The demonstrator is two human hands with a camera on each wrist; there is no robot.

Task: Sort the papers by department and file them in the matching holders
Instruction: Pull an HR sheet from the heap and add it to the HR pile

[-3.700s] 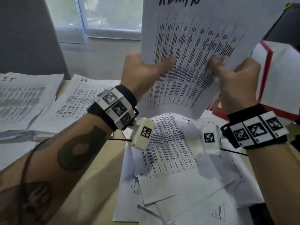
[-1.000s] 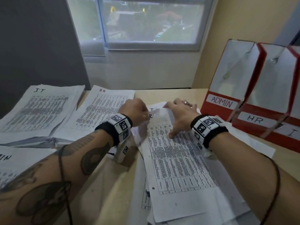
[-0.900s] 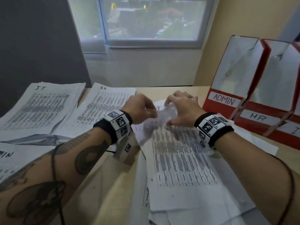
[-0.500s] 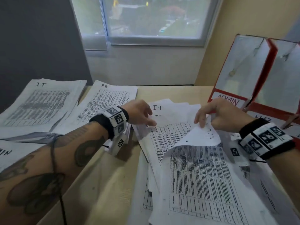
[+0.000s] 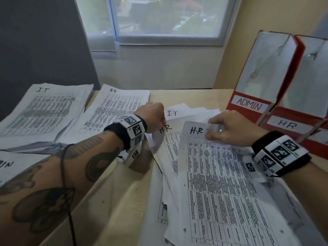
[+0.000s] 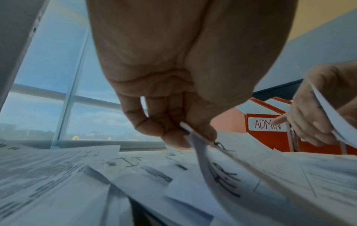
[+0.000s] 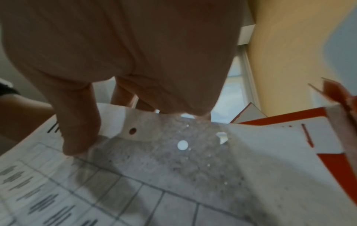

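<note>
**Two H.R sheets lifted at once from the unsorted heap**

The right hand (image 5: 236, 129) pinches the top edge of an H.R sheet (image 5: 221, 183), thumb above and fingers (image 7: 123, 93) curled beneath. The left hand (image 5: 154, 118) clamps thumb and fingers (image 6: 170, 134) on the corner of a second H.R sheet (image 5: 170, 144) just left of it. Both sheets lie on the unsorted heap (image 5: 179, 112), where an I.T page shows.

Judged from here, pulling both could drag neighbouring pages along or mix in that I.T page, since the sheets overlap loosely. A thin corner grip could also tear.

Left of the heap on the tan table (image 5: 110, 206) lie the H.R pile (image 5: 115, 107) and I.T pile (image 5: 44, 110). Right of it stand red holders, ADMIN (image 5: 262, 77) and HR (image 5: 301, 107). A window (image 5: 165, 16) is behind.
</note>
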